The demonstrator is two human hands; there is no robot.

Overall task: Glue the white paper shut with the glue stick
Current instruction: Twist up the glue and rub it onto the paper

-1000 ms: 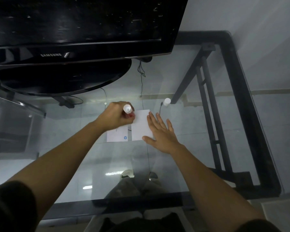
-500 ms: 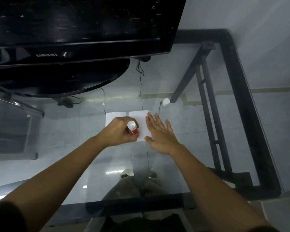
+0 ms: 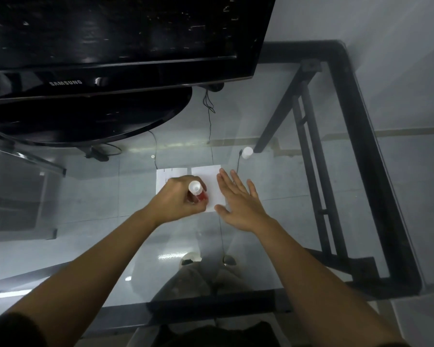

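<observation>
The white paper (image 3: 206, 175) lies flat on the glass table, unfolded into two panels with a crease down the middle. My left hand (image 3: 178, 202) is shut on the glue stick (image 3: 197, 190), a red tube with a white end, held upright with its lower end on the paper near the crease. My right hand (image 3: 238, 201) rests flat, fingers spread, on the paper's right panel and covers its right edge. The glue stick's white cap (image 3: 247, 152) stands apart on the glass beyond the paper's far right corner.
A black Samsung television (image 3: 115, 38) on an oval stand (image 3: 85, 121) fills the far left. Thin cables (image 3: 209, 116) run down toward the paper. The table's black frame (image 3: 366, 146) runs along the right side and its near edge (image 3: 211, 304) crosses below my arms.
My left hand has drawn the glue stick toward me along the paper's crease, from its far edge to its near half. My right hand has stayed pressed on the right panel.
</observation>
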